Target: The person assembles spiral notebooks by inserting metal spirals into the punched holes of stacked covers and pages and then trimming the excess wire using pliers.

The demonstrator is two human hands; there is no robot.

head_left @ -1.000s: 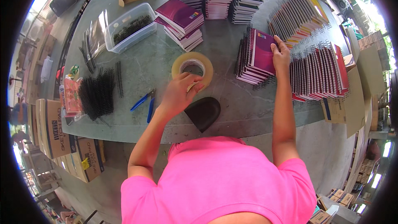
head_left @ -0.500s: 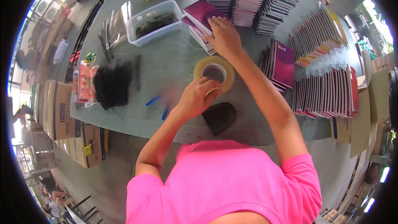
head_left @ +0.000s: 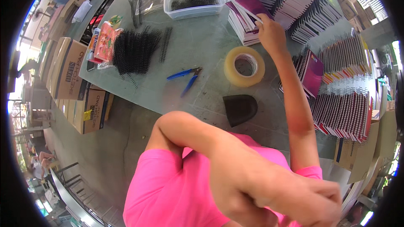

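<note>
Left hand [head_left: 261, 176] lifted from tape [head_left: 232, 70], fingers [head_left: 316, 197] blurred

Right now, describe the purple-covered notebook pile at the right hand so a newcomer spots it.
On the grey-green table, find the clear plastic bin holding black coils. Just right of it is the purple-covered notebook pile, the right hand at its edge. Unlike the purple coil-bound notebooks farther right, this pile shows no coils.
</note>
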